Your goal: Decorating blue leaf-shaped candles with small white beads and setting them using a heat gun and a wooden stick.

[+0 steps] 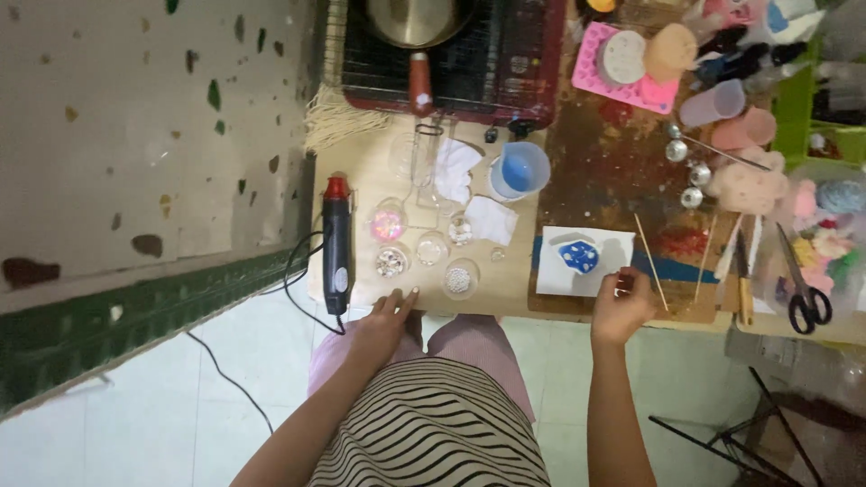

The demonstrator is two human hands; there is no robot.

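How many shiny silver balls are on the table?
3 shiny silver balls: one by the pink cup, one below it, one lowest. More may be hidden among the clutter.

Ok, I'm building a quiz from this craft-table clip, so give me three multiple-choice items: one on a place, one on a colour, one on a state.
1. Where does the heat gun lie?
A. At the table's left edge
B. Beside the scissors
C. On the white sheet

2. What colour is the filling in the small mould on the white sheet?
A. Green
B. Blue
C. Yellow

3. How is the left hand?
A. Gripping the heat gun
B. Holding a cup
C. Flat and open at the table edge

Answers: 1 A, it lies left of the small clear dishes; 2 B, the mould shows blue; 3 C, its fingers lie spread, holding nothing.
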